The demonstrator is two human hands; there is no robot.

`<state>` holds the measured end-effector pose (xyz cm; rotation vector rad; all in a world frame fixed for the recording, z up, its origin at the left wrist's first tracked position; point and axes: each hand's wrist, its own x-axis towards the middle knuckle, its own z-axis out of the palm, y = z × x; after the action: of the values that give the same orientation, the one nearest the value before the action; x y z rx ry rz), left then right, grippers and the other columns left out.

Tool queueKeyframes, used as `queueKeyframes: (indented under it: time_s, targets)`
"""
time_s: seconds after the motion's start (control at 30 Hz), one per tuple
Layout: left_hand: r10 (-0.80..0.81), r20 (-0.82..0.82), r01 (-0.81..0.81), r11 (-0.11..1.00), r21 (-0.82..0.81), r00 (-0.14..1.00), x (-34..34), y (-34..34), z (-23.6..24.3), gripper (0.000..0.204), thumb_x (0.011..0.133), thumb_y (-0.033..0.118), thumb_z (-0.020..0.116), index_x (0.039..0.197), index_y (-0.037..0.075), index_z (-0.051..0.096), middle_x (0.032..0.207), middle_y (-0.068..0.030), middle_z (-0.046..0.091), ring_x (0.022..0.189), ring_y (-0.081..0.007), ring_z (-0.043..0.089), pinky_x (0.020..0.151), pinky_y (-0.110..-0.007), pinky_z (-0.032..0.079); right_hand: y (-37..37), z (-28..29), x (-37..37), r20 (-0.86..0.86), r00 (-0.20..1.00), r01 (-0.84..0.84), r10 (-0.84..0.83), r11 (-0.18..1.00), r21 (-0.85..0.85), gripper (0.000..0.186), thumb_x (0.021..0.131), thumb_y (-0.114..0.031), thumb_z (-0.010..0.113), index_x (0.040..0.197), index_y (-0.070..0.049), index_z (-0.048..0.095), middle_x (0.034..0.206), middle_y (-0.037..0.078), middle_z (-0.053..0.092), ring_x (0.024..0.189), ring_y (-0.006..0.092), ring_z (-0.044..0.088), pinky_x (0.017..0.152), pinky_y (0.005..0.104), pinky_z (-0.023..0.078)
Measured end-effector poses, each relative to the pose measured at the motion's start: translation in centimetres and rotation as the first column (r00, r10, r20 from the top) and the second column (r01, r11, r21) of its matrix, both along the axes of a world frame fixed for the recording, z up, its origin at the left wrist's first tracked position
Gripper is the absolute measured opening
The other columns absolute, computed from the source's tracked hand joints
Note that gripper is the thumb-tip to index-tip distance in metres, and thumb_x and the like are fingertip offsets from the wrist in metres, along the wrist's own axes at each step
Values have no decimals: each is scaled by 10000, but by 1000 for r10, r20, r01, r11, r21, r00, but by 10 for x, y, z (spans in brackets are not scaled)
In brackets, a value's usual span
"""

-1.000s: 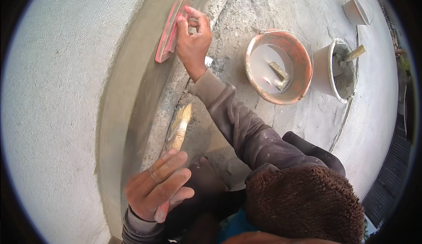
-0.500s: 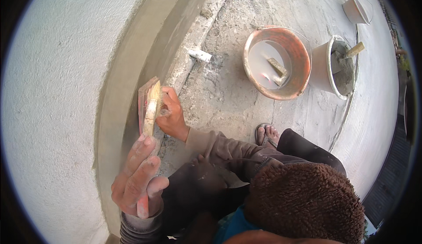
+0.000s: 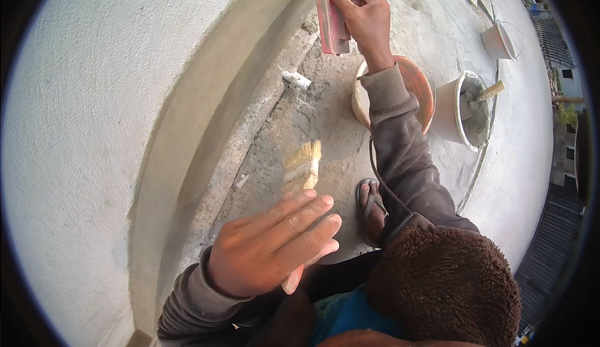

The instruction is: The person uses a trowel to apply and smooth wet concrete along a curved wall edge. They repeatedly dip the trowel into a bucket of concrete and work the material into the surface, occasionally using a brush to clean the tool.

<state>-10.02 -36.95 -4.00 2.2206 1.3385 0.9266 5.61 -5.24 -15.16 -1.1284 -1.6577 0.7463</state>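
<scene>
My left hand is closed around a flat paintbrush. The pale, dirty bristles point away from me, and the reddish end of the handle shows below the fingers. Farther out, my right hand grips a pink-red plastering float by its back. The float is raised on edge near the top of the view, its long face turned toward the wall. Its far end is cut off by the rim. My right forearm covers part of an orange bucket, so its contents are hidden.
At left, a white textured wall meets a smooth grey band. Right of the orange bucket stands a pale bucket of grey mortar, a wooden handle poking out. Another bucket is farther off. A white tube-like scrap lies on rough ground.
My right hand has lifted the float off the grey band and carried it far out to the right. The brush in my left hand has moved right, away from the wall.
</scene>
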Motion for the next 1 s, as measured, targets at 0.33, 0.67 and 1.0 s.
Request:
queueKeyframes:
  time_s: [0.33, 0.67, 1.0]
  targets:
    - [-26, 20, 25, 999, 24, 999, -12, -18, 5, 287, 948, 275, 725, 1140, 65, 766, 1095, -151, 769, 1036, -298, 758, 886, -361, 625, 50, 21, -38, 597, 800, -66, -52, 982, 175, 256, 848, -260, 680, 993, -117, 835, 913, 177, 776, 794, 364, 758, 741, 439, 603]
    - [-67, -4, 67, 998, 1, 998, -12, -22, 14, 294, 954, 288, 741, 1168, 87, 755, 1107, -109, 774, 1015, -256, 761, 885, -346, 624, -151, 0, -131, 561, 786, -471, 258, 838, 275, 188, 828, -211, 739, 981, -170, 841, 906, 70, 706, 799, 294, 727, 701, 418, 603]
    - [63, -41, -65, 996, -56, 997, -13, -34, 18, 322, 790, 168, 866, 1086, 108, 755, 1007, -50, 800, 963, -216, 790, 733, -281, 633, 104, 35, -33, 611, 789, -83, -69, 972, 218, 277, 940, -208, 615, 833, 0, 765, 751, 272, 687, 682, 401, 699, 672, 471, 573]
